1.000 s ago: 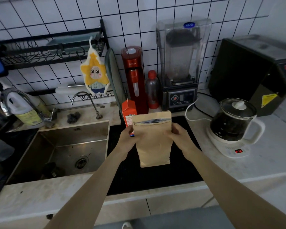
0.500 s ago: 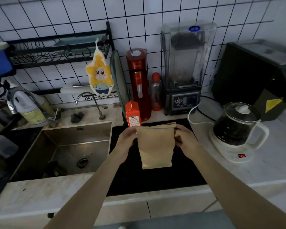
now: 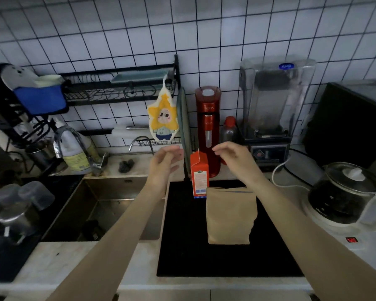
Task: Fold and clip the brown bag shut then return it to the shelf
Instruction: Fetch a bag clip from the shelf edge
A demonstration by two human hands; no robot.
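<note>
Brown paper bag (image 3: pixel 230 215): upright on black glass cooktop (image 3: pixel 204 257), top folded flat, untouched. Left hand (image 3: pixel 163 164) and right hand (image 3: pixel 232 160): raised above bag, fingers loosely spread, empty. Orange-red carton (image 3: pixel 199 173): just behind bag's left corner. Steel sink (image 3: pixel 109 205): left of cooktop. Glass kettle (image 3: pixel 345 198): right, on white counter.

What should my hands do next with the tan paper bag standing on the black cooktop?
Probably bring both hands back down to the tan paper bag and fold its top edge over. The bag stands upright on the black cooktop, its top unfolded and without a clip, while the left hand and right hand are raised above it, open and empty. No clip is visible.
</note>
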